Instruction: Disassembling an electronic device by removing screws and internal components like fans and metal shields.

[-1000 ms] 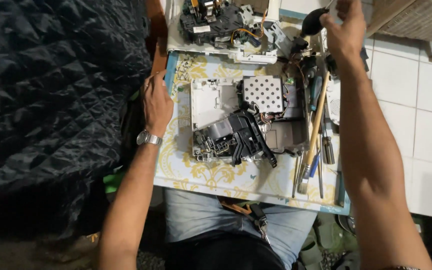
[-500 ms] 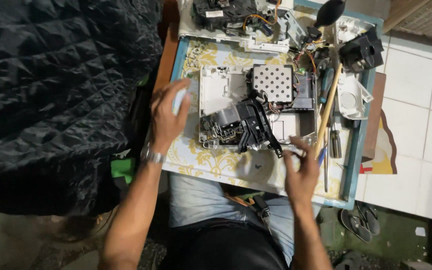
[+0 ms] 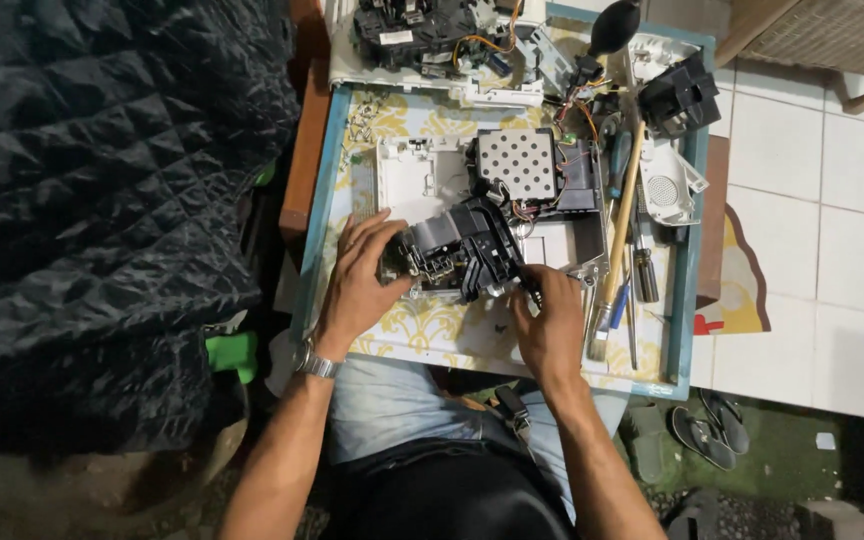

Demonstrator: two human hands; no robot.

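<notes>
Gripping one black module point(image 3: 457, 250), two hands: left hand point(image 3: 362, 275) clasps it, right hand point(image 3: 549, 318) pinches its edge.

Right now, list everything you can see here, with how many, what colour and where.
Small table: one, teal rim, patterned yellow top, centre.
Opened device chassis: one, white, mid-table.
Black mechanism block: one, on the chassis, between the hands.
Perforated metal plate: one, silver, behind the block.
Second dismantled unit: one, black and white, far edge.
Brush: one, wooden handle, right side.
Air blower bulb: one, black, far right.
Quilted cloth: one, black, left.
Sandals: two, dark, floor at right.
Wristwatch: one, silver, left wrist.
Left hand: grips the block.
Right hand: holds a dark tool, type unclear.
</notes>
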